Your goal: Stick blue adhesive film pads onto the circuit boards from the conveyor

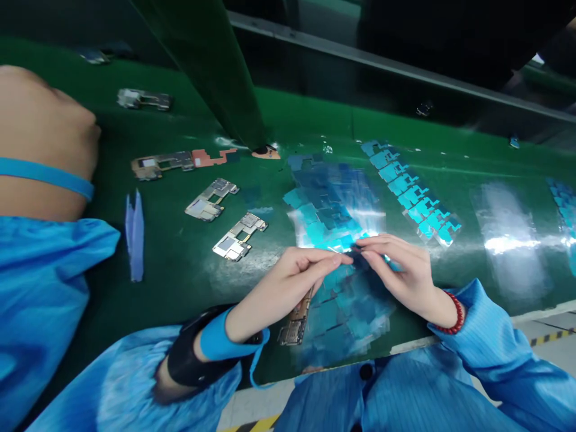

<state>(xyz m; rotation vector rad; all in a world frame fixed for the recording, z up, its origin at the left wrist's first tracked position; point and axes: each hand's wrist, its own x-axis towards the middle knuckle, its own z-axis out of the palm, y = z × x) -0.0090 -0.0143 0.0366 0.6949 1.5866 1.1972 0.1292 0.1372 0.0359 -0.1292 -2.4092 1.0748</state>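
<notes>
My left hand [303, 270] is closed, its index finger and thumb reaching toward my right fingertips. A phone circuit board [294, 324] juts out below its palm, gripped by the lower fingers, which are mostly hidden. My right hand [400, 264] pinches a small dark piece of film [359, 259] between thumb and fingers, close to the left fingertips. Under both hands lie overlapping sheets of blue die-cut film [333, 198]. Two silvery circuit boards [240, 237] rest to the left of my hands, both flat on the green bench mat [180, 258].
Purple-blue tweezers [135, 237] lie at left, near another person's closed hand [49, 120]. A brownish board [162, 163], an orange-pink sheet [213, 157] and another board [144, 99] sit farther back. A green post [216, 72] rises behind. More blue film strips [411, 192] lie right.
</notes>
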